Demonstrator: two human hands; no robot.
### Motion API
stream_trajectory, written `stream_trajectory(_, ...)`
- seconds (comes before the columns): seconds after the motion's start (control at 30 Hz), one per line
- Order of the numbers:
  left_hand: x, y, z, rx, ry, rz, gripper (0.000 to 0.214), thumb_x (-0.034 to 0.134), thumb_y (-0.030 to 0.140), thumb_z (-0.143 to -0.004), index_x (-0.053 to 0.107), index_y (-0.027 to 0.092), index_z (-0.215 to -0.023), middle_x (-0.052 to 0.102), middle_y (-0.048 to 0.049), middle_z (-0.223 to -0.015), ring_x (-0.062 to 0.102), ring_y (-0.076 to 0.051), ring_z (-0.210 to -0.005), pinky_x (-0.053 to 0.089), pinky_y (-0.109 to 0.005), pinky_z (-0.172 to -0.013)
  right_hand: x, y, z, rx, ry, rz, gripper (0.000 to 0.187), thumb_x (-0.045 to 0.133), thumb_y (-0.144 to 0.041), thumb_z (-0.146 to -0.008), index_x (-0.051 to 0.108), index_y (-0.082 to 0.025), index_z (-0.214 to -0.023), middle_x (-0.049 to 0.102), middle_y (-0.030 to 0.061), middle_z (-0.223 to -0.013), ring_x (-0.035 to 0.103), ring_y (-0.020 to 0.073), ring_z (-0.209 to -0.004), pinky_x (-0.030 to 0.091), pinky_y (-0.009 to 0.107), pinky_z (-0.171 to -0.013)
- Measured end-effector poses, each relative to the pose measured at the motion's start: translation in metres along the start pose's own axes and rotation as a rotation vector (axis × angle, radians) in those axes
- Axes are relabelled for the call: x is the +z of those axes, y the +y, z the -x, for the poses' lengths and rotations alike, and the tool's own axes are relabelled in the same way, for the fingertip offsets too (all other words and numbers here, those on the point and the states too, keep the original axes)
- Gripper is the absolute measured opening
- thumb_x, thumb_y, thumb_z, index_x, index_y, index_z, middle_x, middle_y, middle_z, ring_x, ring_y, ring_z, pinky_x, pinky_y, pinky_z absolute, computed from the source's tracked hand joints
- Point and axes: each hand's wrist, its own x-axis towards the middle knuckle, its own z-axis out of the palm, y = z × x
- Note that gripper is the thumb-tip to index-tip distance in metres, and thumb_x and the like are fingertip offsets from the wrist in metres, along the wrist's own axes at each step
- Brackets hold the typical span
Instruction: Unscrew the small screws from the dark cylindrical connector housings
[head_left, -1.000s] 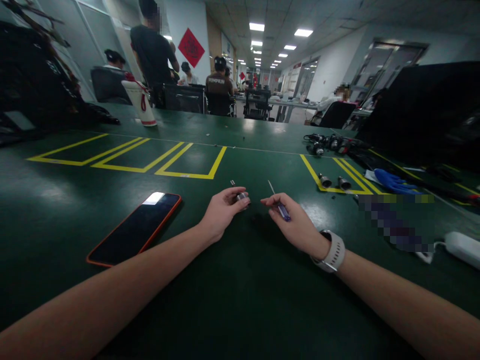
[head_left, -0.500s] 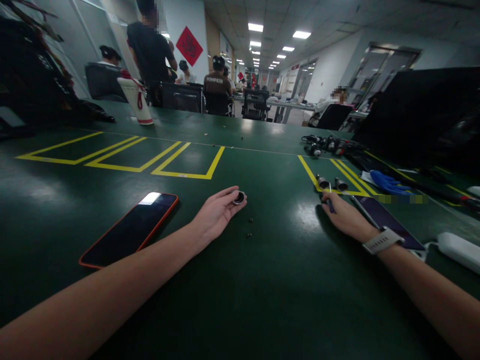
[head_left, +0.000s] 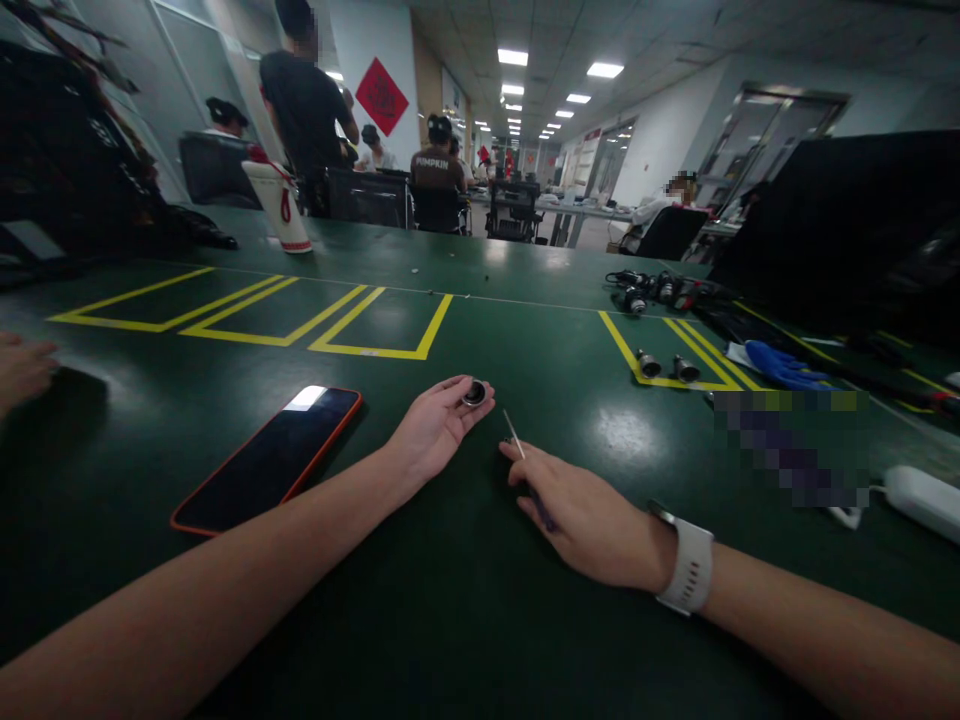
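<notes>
My left hand (head_left: 437,432) is closed around a small round metal fitting (head_left: 474,393), its dark hollow end turned up toward me. In my right hand (head_left: 577,505) I grip a slim screwdriver (head_left: 514,434), with its bare metal shaft pointing up and left toward the fitting. The dark handle lies under my palm, and the tip stands a short way apart from the fitting. A tiny dark piece (head_left: 506,440) shows at my right fingertips; whether I touch it I cannot tell.
A phone in an orange case (head_left: 270,460) lies left. Two metal fittings (head_left: 685,369) stand inside yellow tape (head_left: 619,345) at right, near a blue glove (head_left: 780,365) and cabled parts (head_left: 636,300). Another person's hand (head_left: 24,370) rests at the left edge. A white cup (head_left: 281,205) stands behind.
My right hand has moved left with the screwdriver, from beside the standing fittings to near my left hand. Another person's hand has appeared at the left edge. My left hand has barely moved.
</notes>
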Motion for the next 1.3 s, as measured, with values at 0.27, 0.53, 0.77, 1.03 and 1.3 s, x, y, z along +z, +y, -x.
stream_trajectory(0.27, -0.001, 0.001, 0.000, 0.015, 0.002, -0.004, 0.012, 0.048, 0.006, -0.085, 0.057, 0.010, -0.078, 0.068, -0.0101, -0.078, 0.067, -0.016, -0.074, 0.057, -0.029, -0.071, 0.002, -0.013, -0.007, -0.064, 0.003, -0.059, 0.018, 0.043, -0.010, -0.087, 0.050, -0.015, -0.102, 0.047, 0.0160, -0.136, 0.040, 0.0213, -0.130, 0.038, 0.042, -0.105)
stream_trajectory(0.53, -0.001, -0.003, 0.003, 0.069, 0.016, -0.041, 0.011, 0.055, 0.004, -0.081, 0.061, 0.010, -0.088, 0.067, -0.0089, -0.080, 0.067, -0.016, -0.076, 0.057, -0.026, -0.071, -0.013, 0.001, -0.002, 0.097, 0.486, -0.409, 0.021, 0.047, -0.030, -0.090, 0.062, -0.019, -0.099, 0.067, 0.0046, -0.083, 0.063, 0.0149, -0.075, 0.052, 0.029, -0.067)
stream_trajectory(0.77, 0.000, -0.005, 0.004, 0.038, 0.013, -0.080, 0.021, 0.053, -0.002, -0.080, 0.061, 0.007, -0.097, 0.066, -0.0116, -0.088, 0.066, -0.016, -0.081, 0.057, -0.027, -0.077, -0.012, 0.013, -0.009, 0.341, 0.467, -0.617, 0.033, 0.049, -0.041, -0.088, 0.065, -0.016, -0.074, 0.060, -0.0004, -0.059, 0.053, 0.0082, -0.050, 0.041, 0.020, -0.045)
stream_trajectory(1.03, 0.001, -0.005, 0.005, 0.002, -0.002, -0.078, 0.040, 0.043, -0.013, -0.075, 0.057, 0.004, -0.109, 0.063, -0.0157, -0.104, 0.064, -0.018, -0.092, 0.054, -0.028, -0.087, -0.008, 0.013, -0.014, 0.346, 0.400, -0.564, 0.034, 0.047, -0.042, -0.088, 0.065, -0.015, -0.078, 0.061, 0.0003, -0.062, 0.053, 0.0094, -0.053, 0.042, 0.022, -0.049)
stream_trajectory(1.3, 0.001, -0.007, 0.003, -0.003, 0.002, -0.094, 0.044, 0.043, -0.012, -0.076, 0.055, 0.005, -0.115, 0.063, -0.0156, -0.106, 0.065, -0.018, -0.093, 0.053, -0.030, -0.088, -0.019, 0.008, -0.011, 0.236, 0.331, -0.410, 0.034, 0.044, -0.037, -0.090, 0.063, -0.015, -0.072, 0.058, -0.0002, -0.059, 0.052, 0.0096, -0.053, 0.040, 0.023, -0.050)
